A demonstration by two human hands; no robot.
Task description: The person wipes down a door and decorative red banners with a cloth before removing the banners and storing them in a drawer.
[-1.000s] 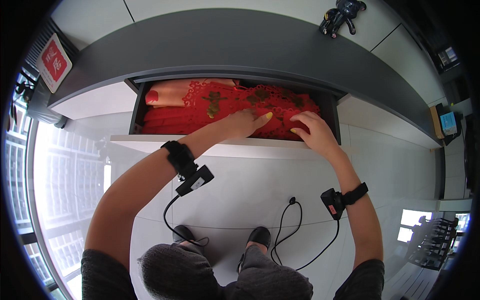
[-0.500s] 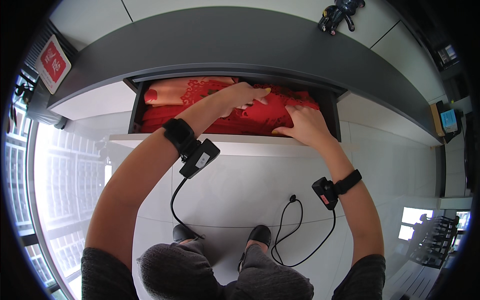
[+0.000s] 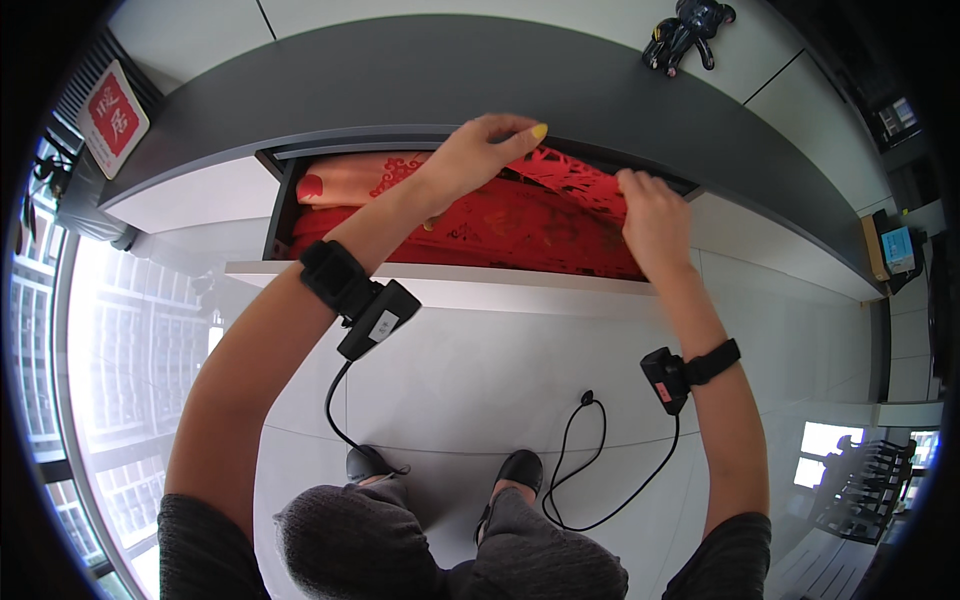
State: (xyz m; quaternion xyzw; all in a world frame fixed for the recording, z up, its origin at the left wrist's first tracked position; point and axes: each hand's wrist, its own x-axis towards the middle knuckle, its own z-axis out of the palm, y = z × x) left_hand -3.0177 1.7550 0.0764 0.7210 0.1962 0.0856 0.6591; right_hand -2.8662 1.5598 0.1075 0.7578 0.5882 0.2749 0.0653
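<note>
In the head view, a red cut-paper sheet (image 3: 570, 172) is pinched between both hands above an open drawer (image 3: 440, 285). The left hand (image 3: 480, 155) is closed on the sheet's near-left edge, with thumb and fingers clamped around it. The right hand (image 3: 650, 215) is clenched on the sheet's right edge, the fingers curled over the paper. Below the fingers, more red paper goods (image 3: 500, 230) are stacked inside the drawer, and a pale orange piece (image 3: 350, 180) lies to the left of the left fingers. Black wrist devices (image 3: 375, 315) with cables are worn on both forearms. Beyond the fingers, a dark figurine (image 3: 685, 30) is seen on the grey counter (image 3: 400, 80).
</note>
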